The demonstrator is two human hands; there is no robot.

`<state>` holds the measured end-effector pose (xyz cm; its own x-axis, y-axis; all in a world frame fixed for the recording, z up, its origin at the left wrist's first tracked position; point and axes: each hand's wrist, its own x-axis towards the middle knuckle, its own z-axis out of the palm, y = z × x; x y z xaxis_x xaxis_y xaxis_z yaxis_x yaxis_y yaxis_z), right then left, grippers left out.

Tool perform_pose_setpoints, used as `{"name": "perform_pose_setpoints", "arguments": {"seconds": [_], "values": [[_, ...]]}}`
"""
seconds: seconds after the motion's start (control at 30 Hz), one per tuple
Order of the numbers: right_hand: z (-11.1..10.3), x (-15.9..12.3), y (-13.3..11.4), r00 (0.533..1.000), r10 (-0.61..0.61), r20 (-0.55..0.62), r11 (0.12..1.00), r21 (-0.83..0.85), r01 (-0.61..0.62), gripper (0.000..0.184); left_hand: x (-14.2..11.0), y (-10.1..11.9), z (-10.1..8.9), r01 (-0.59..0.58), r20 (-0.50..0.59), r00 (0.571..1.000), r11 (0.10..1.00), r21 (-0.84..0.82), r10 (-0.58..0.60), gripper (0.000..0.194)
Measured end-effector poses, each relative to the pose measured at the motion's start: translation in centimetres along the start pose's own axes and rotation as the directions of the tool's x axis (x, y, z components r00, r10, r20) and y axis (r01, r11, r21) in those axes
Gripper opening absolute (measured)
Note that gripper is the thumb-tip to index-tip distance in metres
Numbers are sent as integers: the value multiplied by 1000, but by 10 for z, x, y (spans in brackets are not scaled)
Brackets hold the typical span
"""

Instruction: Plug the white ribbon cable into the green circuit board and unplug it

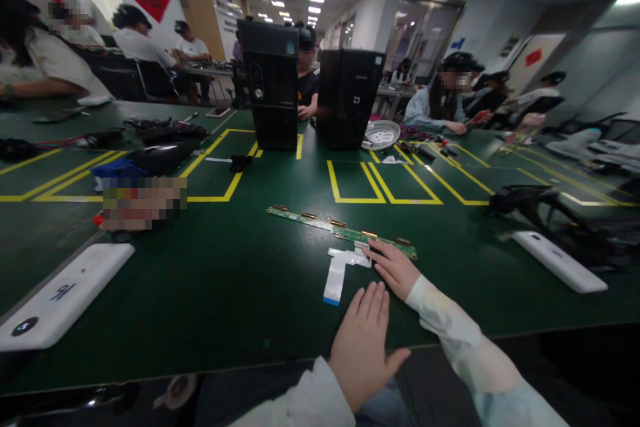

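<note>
A long, narrow green circuit board (320, 221) lies slantwise on the green table, with several gold-coloured strips along its far edge. From its right part a white flat ribbon cable (336, 275) with a blue end bends toward me. My right hand (397, 270) rests at the right part of the board, fingers stretched over the cable's connector end. Whether the fingertips press on it I cannot tell. My left hand (361, 340) is flat near the table's front edge, fingers straight and thumb out to the side, apart from the cable and holding nothing.
Two black computer towers (275, 87) (350, 97) stand beyond the board. White oblong devices lie at left (70, 293) and right (560, 260). Yellow tape (360, 200) marks boxes on the table. A white basket (383, 134) sits by the right tower. Several people work at surrounding tables.
</note>
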<state>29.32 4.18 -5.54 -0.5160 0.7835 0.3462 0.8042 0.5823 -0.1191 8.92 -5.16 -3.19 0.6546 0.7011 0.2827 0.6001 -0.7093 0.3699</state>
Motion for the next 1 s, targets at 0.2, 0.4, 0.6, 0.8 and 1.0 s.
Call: {"name": "perform_pose_setpoints", "arguments": {"seconds": [0.2, 0.4, 0.6, 0.8, 1.0], "values": [[-12, -21, 10, 998, 52, 23, 997, -52, -51, 46, -11, 12, 2, -229, -20, 973, 972, 55, 230, 55], [-28, -79, 25, 986, 163, -15, 977, -135, -164, 48, 5, 24, 21, -411, -109, 896, 896, 171, 431, 31], [-41, -127, 21, 947, 290, -137, 926, -212, -314, 47, 24, 39, 34, -495, -88, 856, 858, 137, 509, 22], [-47, -145, 27, 918, 358, -172, 887, -245, -392, 49, 2, 33, 60, -644, -17, 765, 765, -15, 643, 24], [-52, -167, 40, 885, 433, -174, 848, -253, -465, 50, -45, -15, 72, -373, 93, 922, 926, -50, 376, 20]]}}
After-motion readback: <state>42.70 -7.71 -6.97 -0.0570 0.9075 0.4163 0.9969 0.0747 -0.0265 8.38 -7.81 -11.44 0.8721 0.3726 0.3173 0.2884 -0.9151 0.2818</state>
